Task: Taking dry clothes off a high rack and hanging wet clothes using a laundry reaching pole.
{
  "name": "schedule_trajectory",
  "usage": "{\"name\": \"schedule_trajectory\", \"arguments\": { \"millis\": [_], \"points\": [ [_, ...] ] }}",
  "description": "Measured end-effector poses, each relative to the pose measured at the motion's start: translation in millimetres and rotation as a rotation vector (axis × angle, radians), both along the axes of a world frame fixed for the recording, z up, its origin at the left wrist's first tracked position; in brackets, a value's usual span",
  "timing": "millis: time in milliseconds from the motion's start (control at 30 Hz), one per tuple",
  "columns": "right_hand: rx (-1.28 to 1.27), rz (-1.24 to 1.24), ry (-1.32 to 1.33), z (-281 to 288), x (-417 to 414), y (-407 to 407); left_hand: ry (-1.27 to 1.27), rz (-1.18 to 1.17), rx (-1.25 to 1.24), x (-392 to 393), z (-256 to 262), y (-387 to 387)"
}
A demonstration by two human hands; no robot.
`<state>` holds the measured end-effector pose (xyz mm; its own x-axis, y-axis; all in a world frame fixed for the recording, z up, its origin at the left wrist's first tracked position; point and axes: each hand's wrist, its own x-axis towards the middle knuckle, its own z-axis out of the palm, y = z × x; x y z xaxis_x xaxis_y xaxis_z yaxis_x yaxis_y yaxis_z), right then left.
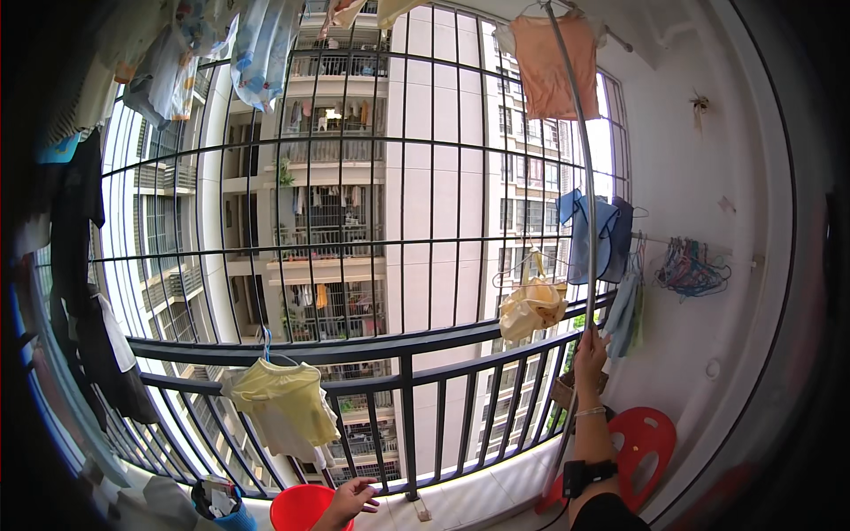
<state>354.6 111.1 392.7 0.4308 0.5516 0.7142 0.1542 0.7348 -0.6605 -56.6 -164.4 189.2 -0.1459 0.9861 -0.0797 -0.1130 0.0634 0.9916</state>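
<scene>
My right hand (590, 358) is closed around a long metal pole (584, 152) that rises towards the top right. Near the pole's upper end hangs an orange shirt (556, 63); whether its hanger rests on the pole tip I cannot tell. My left hand (353, 501) is low in the view, empty, fingers apart, in front of a red plastic bucket (299, 506). A yellow shirt (285, 405) hangs on a hanger by the railing, left of centre. A cream cloth hat (531, 308) hangs from a hanger left of the pole.
Black window bars and a balcony railing (425, 352) run across. Clothes hang at upper left, dark garments (76, 226) at far left. Blue garments (594, 235) and bunched hangers (690, 269) hang at right. A red plastic chair (647, 451) and a blue basket (232, 514) stand low.
</scene>
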Motion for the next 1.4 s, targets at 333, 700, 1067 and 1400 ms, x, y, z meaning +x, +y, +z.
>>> {"name": "schedule_trajectory", "arguments": {
  "millis": [333, 700, 1067, 1400],
  "points": [
    [0.08, -0.125, -0.057, 54, 1, 8, -0.009, 0.045, 0.041, -1, -1, 1],
    [0.06, -0.188, -0.096, -18, 9, 8, 0.032, 0.065, 0.032, -10, -7, -2],
    [-0.096, -0.069, 0.021, -23, 26, 17, 0.016, 0.02, 0.015, 8, 1, 2],
    [0.003, -0.143, -0.076, 0, 25, 23, 0.021, 0.052, 0.007, 10, -2, 5]
  ]
}}
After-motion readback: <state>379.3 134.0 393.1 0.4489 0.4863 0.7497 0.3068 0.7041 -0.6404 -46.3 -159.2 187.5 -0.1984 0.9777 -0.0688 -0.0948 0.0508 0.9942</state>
